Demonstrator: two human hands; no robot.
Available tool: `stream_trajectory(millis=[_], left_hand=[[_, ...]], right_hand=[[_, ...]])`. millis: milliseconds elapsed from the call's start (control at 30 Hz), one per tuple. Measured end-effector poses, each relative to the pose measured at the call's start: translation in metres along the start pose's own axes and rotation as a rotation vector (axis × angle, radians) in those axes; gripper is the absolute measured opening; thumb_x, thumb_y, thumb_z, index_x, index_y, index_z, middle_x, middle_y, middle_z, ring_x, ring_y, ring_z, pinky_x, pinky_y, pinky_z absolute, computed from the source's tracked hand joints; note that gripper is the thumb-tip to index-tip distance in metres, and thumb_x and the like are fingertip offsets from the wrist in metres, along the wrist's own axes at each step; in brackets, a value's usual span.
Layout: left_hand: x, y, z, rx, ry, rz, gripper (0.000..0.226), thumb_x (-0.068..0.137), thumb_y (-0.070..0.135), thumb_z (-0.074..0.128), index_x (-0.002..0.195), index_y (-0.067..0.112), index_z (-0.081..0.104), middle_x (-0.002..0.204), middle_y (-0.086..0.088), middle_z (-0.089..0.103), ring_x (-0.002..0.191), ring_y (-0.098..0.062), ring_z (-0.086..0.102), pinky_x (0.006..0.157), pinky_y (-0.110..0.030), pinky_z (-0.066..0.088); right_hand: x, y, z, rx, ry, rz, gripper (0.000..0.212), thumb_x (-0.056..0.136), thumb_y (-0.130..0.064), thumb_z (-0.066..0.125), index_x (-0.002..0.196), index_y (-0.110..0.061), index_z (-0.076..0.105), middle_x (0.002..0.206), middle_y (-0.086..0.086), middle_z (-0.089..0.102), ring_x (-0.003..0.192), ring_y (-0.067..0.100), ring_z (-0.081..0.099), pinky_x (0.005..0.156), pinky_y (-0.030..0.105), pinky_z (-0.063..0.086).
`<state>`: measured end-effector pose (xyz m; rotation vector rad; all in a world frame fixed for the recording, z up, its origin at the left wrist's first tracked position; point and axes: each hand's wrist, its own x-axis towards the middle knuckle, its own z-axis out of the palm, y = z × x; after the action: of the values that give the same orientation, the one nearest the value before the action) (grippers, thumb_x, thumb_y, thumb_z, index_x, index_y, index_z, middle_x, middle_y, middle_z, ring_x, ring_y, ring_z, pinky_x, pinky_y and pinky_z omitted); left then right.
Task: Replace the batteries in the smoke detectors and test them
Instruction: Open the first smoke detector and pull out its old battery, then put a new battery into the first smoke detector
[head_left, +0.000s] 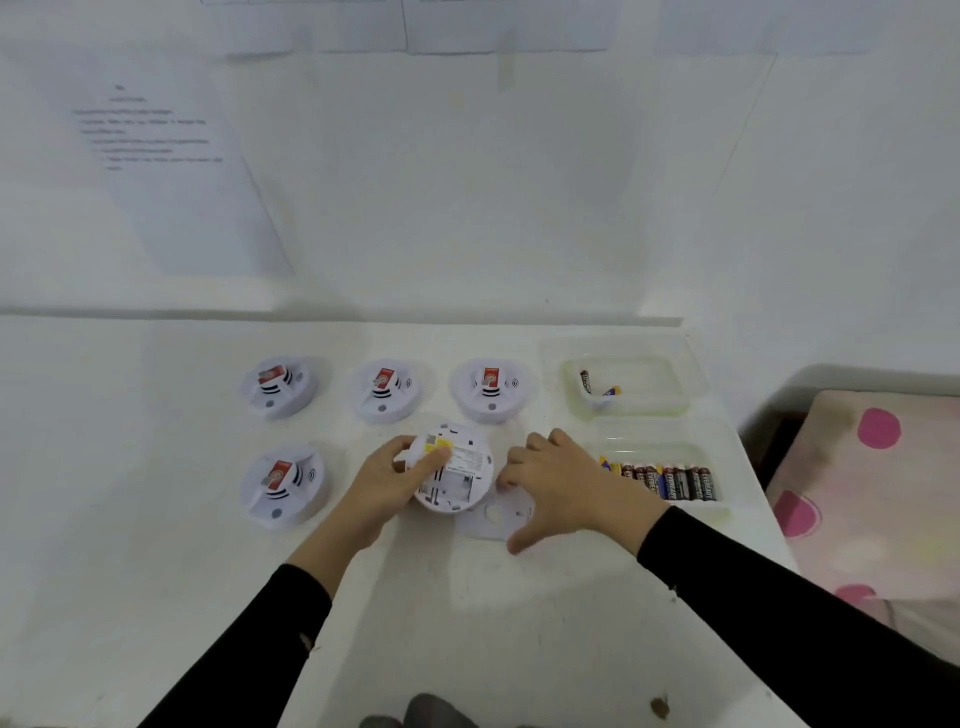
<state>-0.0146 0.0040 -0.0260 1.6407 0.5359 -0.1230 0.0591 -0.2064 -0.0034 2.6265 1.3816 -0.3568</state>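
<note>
My left hand (387, 480) grips a white smoke detector (457, 470) turned back side up, with its label and open battery bay showing. My right hand (558, 483) rests with fingers spread beside it, fingertips touching the detached white mounting plate (498, 517) lying flat on the table. Several more detectors stand face up: three in a back row (278, 387) (387, 389) (491, 389) and one at front left (283, 483). A clear tray (670, 512) at the right holds a row of several fresh batteries (662, 478).
A second clear tray (631, 405) behind the first holds two loose batteries (595, 384). The white table (156, 519) ends against a white wall with a printed sheet (156, 135). A pink-dotted cushion (872, 483) lies off the right edge.
</note>
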Motion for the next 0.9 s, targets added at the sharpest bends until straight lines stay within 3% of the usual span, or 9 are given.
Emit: stream_trajectory(millis=[200, 500, 700, 833, 900], left_hand=[[-0.001, -0.012, 0.001, 0.148, 0.064, 0.037, 0.031, 0.081, 0.047, 0.075, 0.097, 0.021, 0.072, 0.091, 0.001, 0.076, 0.087, -0.02, 0.072, 0.079, -0.045, 0.06], [0.003, -0.011, -0.002, 0.312, 0.149, 0.073, 0.034, 0.08, 0.048, 0.074, 0.1, 0.022, 0.069, 0.093, 0.007, 0.073, 0.085, -0.01, 0.069, 0.072, -0.028, 0.058], [0.006, -0.009, -0.003, 0.394, 0.157, 0.077, 0.028, 0.084, 0.048, 0.071, 0.095, 0.022, 0.07, 0.088, 0.011, 0.071, 0.081, -0.007, 0.066, 0.063, -0.016, 0.045], [0.011, -0.002, -0.009, 0.464, 0.149, 0.058, 0.038, 0.081, 0.052, 0.072, 0.104, 0.022, 0.067, 0.1, 0.008, 0.069, 0.09, -0.009, 0.063, 0.069, -0.019, 0.045], [0.016, 0.01, -0.01, 0.489, 0.155, 0.081, 0.044, 0.081, 0.054, 0.07, 0.113, 0.023, 0.063, 0.107, 0.005, 0.064, 0.094, -0.011, 0.06, 0.075, -0.023, 0.044]], right_hand=[[0.003, 0.004, 0.0, 0.043, -0.004, 0.055, 0.068, 0.075, -0.061, 0.065, 0.128, -0.022, 0.05, 0.122, -0.003, 0.053, 0.11, 0.021, 0.046, 0.09, 0.033, 0.028], [0.007, 0.012, -0.009, 0.098, -0.056, 0.083, 0.065, 0.072, -0.056, 0.071, 0.126, -0.026, 0.049, 0.124, -0.006, 0.052, 0.113, 0.019, 0.045, 0.092, 0.031, 0.027], [0.012, 0.018, -0.014, 0.22, -0.085, 0.1, 0.063, 0.074, -0.059, 0.069, 0.126, -0.028, 0.051, 0.118, -0.008, 0.053, 0.109, 0.016, 0.044, 0.091, 0.028, 0.028], [0.017, 0.033, -0.027, 0.622, 0.094, 0.183, 0.032, 0.092, -0.023, 0.056, 0.122, -0.015, 0.056, 0.123, 0.003, 0.053, 0.098, 0.012, 0.048, 0.092, 0.025, 0.04], [0.023, 0.039, -0.034, 0.767, 0.23, 0.289, 0.033, 0.093, -0.007, 0.047, 0.125, -0.009, 0.054, 0.127, 0.009, 0.051, 0.103, 0.015, 0.051, 0.088, 0.018, 0.036]])
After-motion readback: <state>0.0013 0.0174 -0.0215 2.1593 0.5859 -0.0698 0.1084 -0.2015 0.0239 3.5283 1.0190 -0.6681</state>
